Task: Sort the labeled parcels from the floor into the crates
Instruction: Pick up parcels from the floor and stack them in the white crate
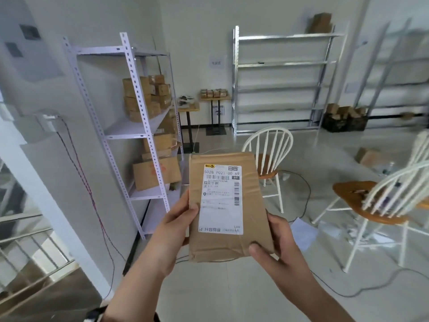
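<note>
A brown cardboard parcel (250, 205) with a white shipping label (221, 198) is held up in front of me, label facing the camera. My left hand (176, 219) grips its left edge, thumb on the front. My right hand (276, 240) grips the lower right corner, thumb pressed on the front. Dark crates (346, 123) with several brown parcels inside stand on the floor at the far right, by the wall. Another brown parcel (369, 156) lies on the floor at the right.
A white shelf rack (139, 126) loaded with cardboard boxes stands at the left. A bare metal rack (281, 89) lines the back wall. Two white chairs (269, 163) (376, 205) stand right of the parcel. Cables and papers lie on the floor. A stair railing (27, 247) is at lower left.
</note>
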Demonstrator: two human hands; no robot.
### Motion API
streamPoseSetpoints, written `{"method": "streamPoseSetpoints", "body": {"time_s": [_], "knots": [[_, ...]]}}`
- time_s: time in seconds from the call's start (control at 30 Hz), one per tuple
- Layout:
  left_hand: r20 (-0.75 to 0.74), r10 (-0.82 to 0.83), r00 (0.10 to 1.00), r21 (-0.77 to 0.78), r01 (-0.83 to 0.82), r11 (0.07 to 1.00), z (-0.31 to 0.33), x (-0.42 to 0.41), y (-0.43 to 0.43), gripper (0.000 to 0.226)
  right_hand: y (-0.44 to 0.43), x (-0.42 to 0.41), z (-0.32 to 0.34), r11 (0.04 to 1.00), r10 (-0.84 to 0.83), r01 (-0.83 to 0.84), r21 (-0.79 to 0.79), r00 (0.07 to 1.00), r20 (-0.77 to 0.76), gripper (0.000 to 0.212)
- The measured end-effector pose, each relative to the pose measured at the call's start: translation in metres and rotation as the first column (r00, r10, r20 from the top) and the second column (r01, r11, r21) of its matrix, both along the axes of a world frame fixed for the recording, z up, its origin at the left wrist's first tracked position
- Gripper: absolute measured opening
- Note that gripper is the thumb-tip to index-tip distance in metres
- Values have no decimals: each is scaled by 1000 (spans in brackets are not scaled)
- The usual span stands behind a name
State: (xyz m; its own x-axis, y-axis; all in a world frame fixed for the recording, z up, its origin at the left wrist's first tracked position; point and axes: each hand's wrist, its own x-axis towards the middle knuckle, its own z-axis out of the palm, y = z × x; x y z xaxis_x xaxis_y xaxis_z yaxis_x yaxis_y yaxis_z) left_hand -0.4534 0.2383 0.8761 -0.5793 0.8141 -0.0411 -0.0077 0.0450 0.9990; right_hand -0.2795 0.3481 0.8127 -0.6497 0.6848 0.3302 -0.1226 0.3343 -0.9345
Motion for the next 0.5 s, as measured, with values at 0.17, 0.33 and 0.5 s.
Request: {"method": "streamPoseSetpoints", "body": {"time_s": [0.17, 0.33, 0.5], "knots": [[-34, -134, 990, -1, 134, 991, 10, -1, 20, 38, -16, 17, 12, 987, -161, 162, 17, 986, -53, 63], [-23, -377, 926, 3, 378, 926, 15, 24, 48, 41, -49, 54, 11, 894, -448, 448, -13, 891, -69, 52], [-6, -654, 757, 12, 654, 757, 11, 91, 67, 41, -95, 116, 7, 716, -697, 698, -10, 714, -61, 59]]}}
